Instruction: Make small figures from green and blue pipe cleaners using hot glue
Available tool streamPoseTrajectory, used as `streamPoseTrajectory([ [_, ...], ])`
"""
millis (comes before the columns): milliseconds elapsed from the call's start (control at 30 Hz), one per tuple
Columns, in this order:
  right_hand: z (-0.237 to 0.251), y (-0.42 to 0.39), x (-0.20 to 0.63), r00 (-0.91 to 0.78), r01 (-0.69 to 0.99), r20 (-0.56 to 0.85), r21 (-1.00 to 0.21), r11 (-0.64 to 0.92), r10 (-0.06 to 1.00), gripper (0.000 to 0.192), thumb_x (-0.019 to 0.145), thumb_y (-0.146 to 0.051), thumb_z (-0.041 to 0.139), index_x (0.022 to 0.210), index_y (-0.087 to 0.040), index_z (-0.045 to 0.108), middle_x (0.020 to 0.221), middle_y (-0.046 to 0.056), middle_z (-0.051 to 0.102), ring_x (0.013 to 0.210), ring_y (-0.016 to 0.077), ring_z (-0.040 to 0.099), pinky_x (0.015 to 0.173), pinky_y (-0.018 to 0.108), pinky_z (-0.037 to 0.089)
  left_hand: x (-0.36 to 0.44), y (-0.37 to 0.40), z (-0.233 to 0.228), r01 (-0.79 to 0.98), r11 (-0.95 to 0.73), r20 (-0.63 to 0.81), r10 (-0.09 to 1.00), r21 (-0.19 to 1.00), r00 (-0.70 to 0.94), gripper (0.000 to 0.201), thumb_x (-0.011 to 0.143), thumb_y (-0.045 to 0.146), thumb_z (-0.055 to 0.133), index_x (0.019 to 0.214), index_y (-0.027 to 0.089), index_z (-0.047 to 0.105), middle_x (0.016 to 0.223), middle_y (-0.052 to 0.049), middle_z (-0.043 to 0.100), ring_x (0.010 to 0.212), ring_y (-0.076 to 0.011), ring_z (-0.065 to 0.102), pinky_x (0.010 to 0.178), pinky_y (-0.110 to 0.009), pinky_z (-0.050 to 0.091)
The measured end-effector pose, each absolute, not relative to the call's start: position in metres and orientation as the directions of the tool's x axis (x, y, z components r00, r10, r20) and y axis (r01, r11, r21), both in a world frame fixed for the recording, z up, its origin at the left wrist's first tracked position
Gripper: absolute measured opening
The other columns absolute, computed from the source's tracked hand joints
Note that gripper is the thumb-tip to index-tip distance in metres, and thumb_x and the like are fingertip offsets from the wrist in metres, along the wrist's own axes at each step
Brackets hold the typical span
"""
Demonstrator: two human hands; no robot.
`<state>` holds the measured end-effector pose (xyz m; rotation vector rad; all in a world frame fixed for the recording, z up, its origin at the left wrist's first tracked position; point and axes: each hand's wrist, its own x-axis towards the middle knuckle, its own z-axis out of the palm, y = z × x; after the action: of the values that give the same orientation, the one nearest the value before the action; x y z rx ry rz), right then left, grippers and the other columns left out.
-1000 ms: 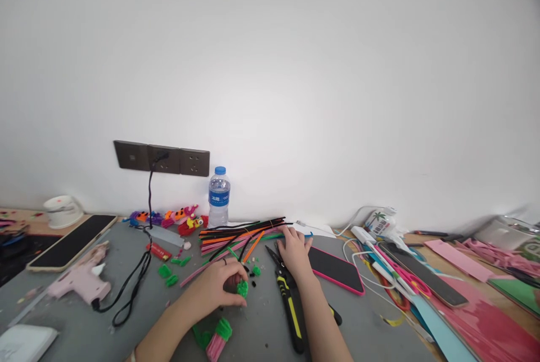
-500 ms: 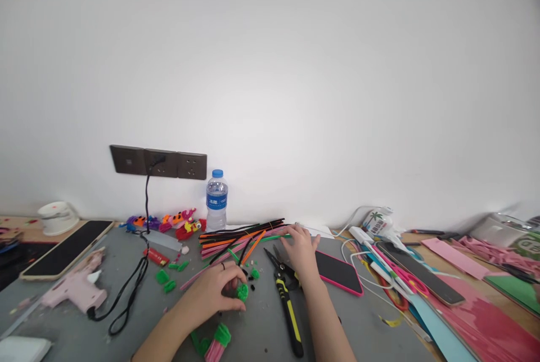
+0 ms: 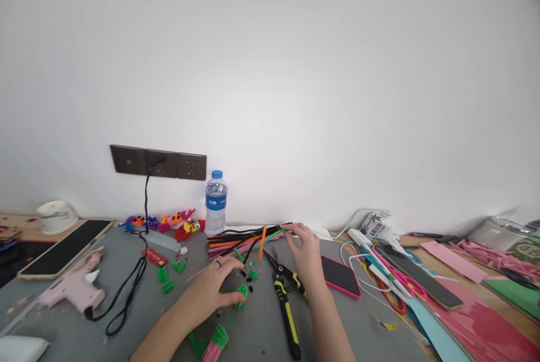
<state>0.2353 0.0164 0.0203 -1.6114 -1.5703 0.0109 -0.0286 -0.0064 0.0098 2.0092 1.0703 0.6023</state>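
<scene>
From the head view, the left hand (image 3: pixel 213 289) lies low on the grey counter (image 3: pixel 126 317), its grip pinching a small green fuzzy piece (image 3: pixel 242 291) between thumb and fingers. The right hand (image 3: pixel 307 251) reaches to the bundle of coloured fuzzy wires (image 3: pixel 236 238) near the wall, its grip pinching the end of a green wire (image 3: pixel 270 236) lifted off the pile. Yellow-handled cutters (image 3: pixel 283 300) lie between the forearms, a pink-cased phone (image 3: pixel 341 276) just right of the wrist.
</scene>
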Motion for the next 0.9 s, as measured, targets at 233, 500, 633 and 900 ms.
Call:
streamPoseTrajectory([
  [233,-0.006,0.025,0.240,0.330,0.839,0.312,-0.529,-0.126,0.891,0.026,0.083,-0.021,0.048,0.091,-0.027,0.072,0.105,0.004,0.071,0.103,0.0268,0.059,0.098,0.049,0.029,-0.030,-0.004,0.005,0.475,-0.318,0.078,0.886,0.821,0.458,0.048,0.078,0.049,0.067,0.122,0.030,0.060,0.130,-0.009,0.062,0.121,-0.0327,0.055,0.098,-0.042,0.045],
  [500,-0.016,0.035,0.234,0.438,0.799,0.306,-0.563,-0.210,0.846,0.039,0.085,-0.031,0.049,0.121,-0.018,0.057,0.126,0.014,0.060,0.118,0.0354,0.051,0.103,0.054,0.026,-0.031,-0.003,0.004,0.494,-0.265,0.039,0.907,0.828,0.420,0.052,0.081,0.050,0.064,0.127,0.029,0.058,0.136,-0.011,0.059,0.126,-0.0337,0.052,0.101,-0.045,0.043],
  [633,-0.019,0.039,0.242,0.562,0.726,0.286,-0.620,-0.297,0.776,0.067,0.087,-0.040,0.046,0.140,-0.003,0.031,0.133,0.030,0.049,0.123,0.0413,0.048,0.097,0.050,0.036,-0.031,-0.002,0.004,0.496,-0.281,0.076,0.916,0.822,0.393,0.051,0.080,0.049,0.064,0.126,0.028,0.059,0.136,-0.011,0.059,0.125,-0.0341,0.053,0.101,-0.044,0.044],
  [900,-0.031,0.045,0.252,0.357,0.703,0.219,-0.703,-0.107,0.908,0.039,0.089,-0.029,0.041,0.123,-0.015,0.050,0.093,0.010,0.073,0.089,0.0251,0.070,0.079,0.034,0.049,-0.031,0.000,-0.001,0.564,-0.301,0.044,0.905,0.769,0.423,0.052,0.085,0.053,0.056,0.130,0.027,0.054,0.143,-0.011,0.052,0.131,-0.0332,0.046,0.104,-0.047,0.042],
])
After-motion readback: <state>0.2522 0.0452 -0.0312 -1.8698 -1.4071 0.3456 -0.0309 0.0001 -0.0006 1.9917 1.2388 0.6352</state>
